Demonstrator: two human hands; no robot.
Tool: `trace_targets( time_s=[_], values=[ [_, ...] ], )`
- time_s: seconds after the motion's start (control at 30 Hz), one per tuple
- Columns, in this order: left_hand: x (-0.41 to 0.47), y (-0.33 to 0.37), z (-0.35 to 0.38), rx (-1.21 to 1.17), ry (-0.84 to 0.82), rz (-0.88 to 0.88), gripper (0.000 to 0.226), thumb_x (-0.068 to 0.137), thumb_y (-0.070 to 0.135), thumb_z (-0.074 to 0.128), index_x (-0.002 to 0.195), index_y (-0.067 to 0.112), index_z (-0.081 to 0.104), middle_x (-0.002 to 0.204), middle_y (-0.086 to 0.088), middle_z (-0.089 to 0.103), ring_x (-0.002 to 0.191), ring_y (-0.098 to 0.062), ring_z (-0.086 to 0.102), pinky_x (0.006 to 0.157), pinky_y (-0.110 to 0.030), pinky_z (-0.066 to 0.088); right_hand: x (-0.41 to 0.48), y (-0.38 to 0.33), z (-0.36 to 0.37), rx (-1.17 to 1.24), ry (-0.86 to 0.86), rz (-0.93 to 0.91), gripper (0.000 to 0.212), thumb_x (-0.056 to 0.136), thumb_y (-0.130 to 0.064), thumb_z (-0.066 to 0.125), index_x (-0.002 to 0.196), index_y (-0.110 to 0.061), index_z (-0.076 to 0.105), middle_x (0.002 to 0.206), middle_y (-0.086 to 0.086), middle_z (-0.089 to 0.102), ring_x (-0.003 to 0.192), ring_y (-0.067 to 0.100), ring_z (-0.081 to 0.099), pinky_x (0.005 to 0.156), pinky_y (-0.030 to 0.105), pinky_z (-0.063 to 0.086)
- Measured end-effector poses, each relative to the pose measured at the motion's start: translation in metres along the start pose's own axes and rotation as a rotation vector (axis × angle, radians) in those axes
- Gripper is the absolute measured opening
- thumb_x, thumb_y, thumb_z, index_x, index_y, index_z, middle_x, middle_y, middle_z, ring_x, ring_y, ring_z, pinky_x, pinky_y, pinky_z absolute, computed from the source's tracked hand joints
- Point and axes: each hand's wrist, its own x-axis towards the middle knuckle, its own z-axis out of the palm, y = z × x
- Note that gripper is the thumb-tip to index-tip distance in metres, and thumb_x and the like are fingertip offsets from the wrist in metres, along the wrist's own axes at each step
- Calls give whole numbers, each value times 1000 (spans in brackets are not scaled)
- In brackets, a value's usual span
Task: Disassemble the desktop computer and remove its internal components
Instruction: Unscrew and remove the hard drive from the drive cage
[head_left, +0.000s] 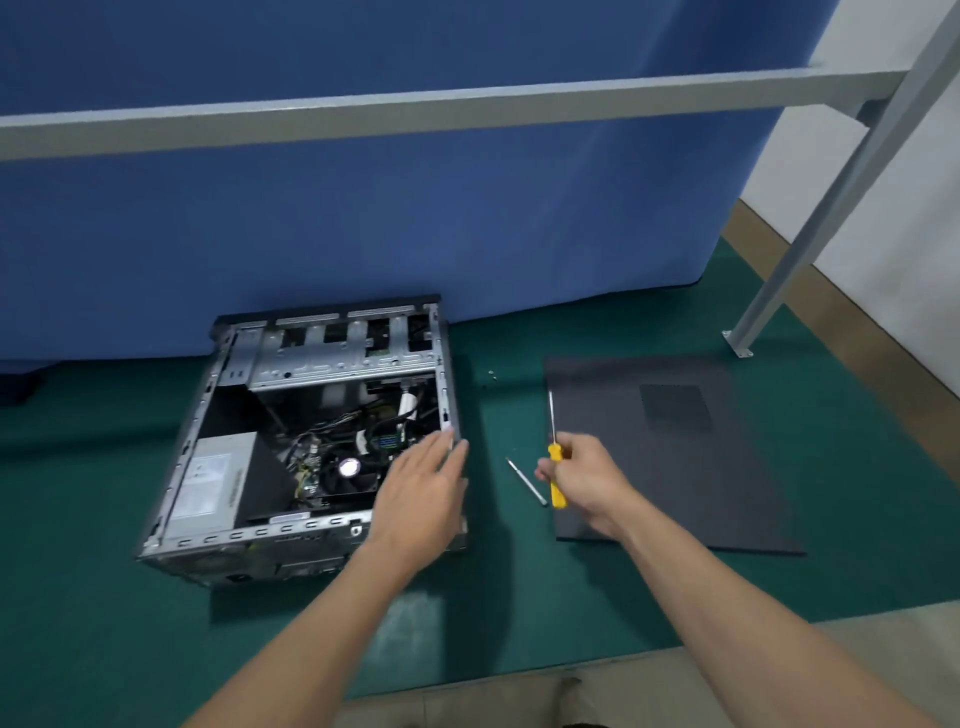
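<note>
Right grip (582, 480) closed around yellow screwdriver (555, 457); left hand (421, 499) flat on case (291, 441).

Computer case (332, 358): bare dull metal. Side panel (691, 467): matt dark grey. Screwdriver (557, 483): glossy yellow plastic handle.

Workshop bench: green mat (519, 597), blue partition (363, 234), grey metal frame (415, 106).

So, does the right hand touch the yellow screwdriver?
Touching. The head view shows the right hand closed around the yellow screwdriver handle, shaft pointing up.
</note>
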Motion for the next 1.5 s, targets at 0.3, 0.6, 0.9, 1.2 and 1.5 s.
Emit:
trace_targets(
  time_s=[0.3, 0.6, 0.9, 1.2, 1.5],
  values=[
    [-41, -65, -14, -160, -451, -92, 48, 102, 52, 29, 149, 44, 26, 160, -2, 22, 142, -26, 33, 113, -41, 26, -20, -41, 58, 250, 116, -71, 14, 84, -9, 71, 93, -16, 63, 89, 2, 72, 66, 12, 69, 53, 25, 48],
    [-30, -68, -21, -303, -447, -152, 41, 100, 47, 40, 137, 34, 52, 141, -3, 54, 129, -27, 49, 106, -41, 39, -12, -63, 56, 142, 187, -140, 18, 84, -5, 70, 95, -19, 70, 91, 0, 71, 66, 15, 69, 80, 39, 58],
    [16, -65, -21, -230, -40, -178, 29, 100, 33, 46, 117, 21, 67, 134, 7, 56, 123, -19, 51, 98, -34, 43, 45, -105, 43, -45, 196, -269, 8, 83, -23, 73, 90, -22, 71, 80, -4, 68, 76, 18, 60, 65, 28, 47],
    [91, -81, -13, -127, -275, -427, 55, 103, 45, 33, 153, 27, 18, 162, -9, 9, 147, -37, 7, 117, -51, 18, 125, -134, 29, -263, 72, -509, 15, 91, -24, 62, 101, -22, 51, 80, -2, 58, 82, 20, 53, 66, 29, 37],
    [123, -91, -8, 45, -487, -383, 62, 101, 57, 21, 152, 42, -10, 162, -13, -10, 144, -46, -17, 117, -55, -7, 158, -154, 45, -510, -98, -715, 16, 97, -19, 50, 111, -16, 44, 92, -3, 49, 85, 18, 44, 72, 28, 31]
  ],
)
